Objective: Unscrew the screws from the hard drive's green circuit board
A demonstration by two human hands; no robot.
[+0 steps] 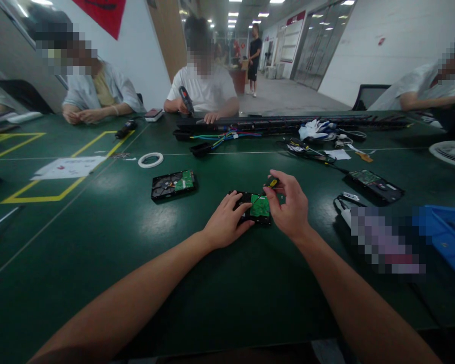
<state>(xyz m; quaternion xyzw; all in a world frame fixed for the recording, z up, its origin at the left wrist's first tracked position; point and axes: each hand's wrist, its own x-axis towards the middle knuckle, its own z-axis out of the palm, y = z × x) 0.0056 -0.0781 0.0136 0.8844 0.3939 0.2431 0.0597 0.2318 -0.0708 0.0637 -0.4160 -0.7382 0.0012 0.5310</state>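
A hard drive [260, 206] lies on the green table in front of me, its green circuit board facing up. My left hand [227, 221] grips its left part, with fingers on the far side and the thumb along the near edge. A screwdriver [273, 182] with a short black and yellow handle is pinched in my right hand [290, 205]. Its thin shaft slants down to the left over the board, close to my left fingers. Whether the tip sits in a screw is too small to tell.
Another hard drive [173, 185] lies to the left, and a third drive [375, 185] to the right. A white tape roll [150, 160], white gloves [315, 130], wiring [227, 135] and a blue bin [447, 237] surround them. Across the table, a person holds a power screwdriver [186, 100].
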